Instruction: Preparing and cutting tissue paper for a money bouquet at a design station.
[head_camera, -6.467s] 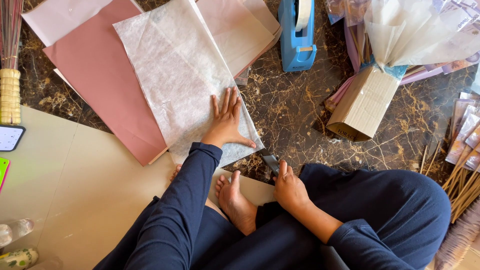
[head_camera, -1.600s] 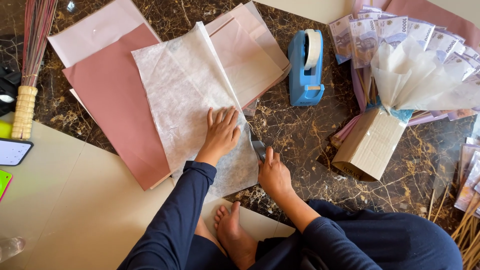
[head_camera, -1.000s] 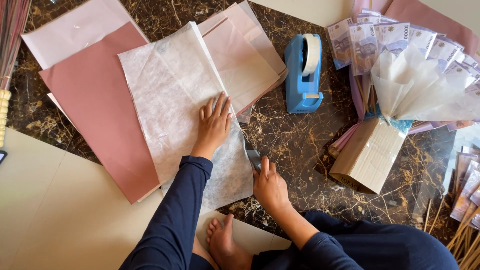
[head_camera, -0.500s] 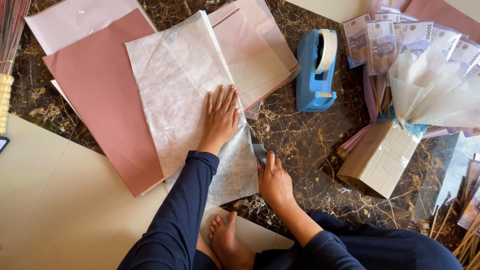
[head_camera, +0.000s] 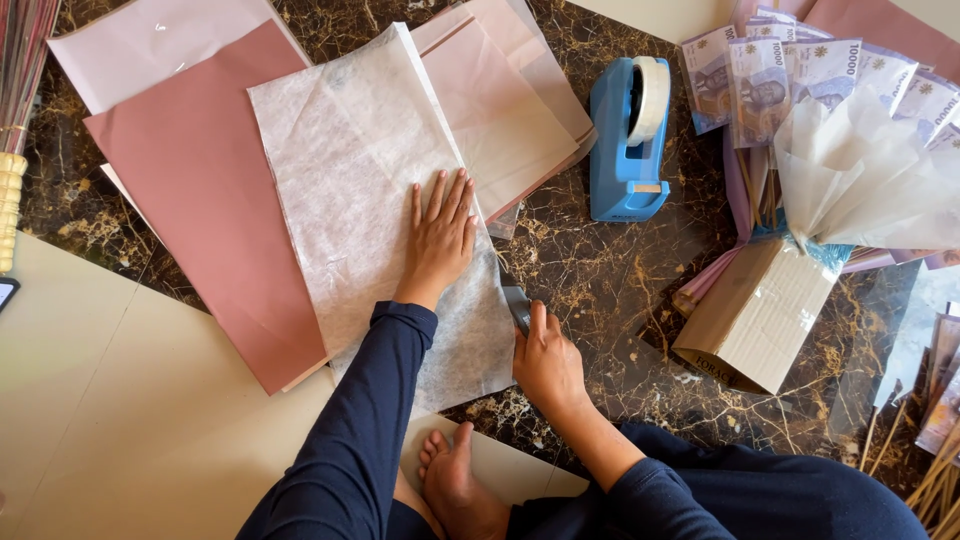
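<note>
The person wears a dark navy blue top with long sleeves. The left sleeve (head_camera: 360, 420) ends in a narrow cuff at the wrist, and its cloth shows soft folds. The right sleeve (head_camera: 670, 495) is pushed up, so the forearm is bare. The left hand (head_camera: 440, 235) and right hand (head_camera: 545, 360) have no rings or gloves. One bare foot (head_camera: 455, 485) is seen between the sleeves

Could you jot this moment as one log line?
left hand: flat on white sheet | right hand: holding cutter at sheet edge
</note>
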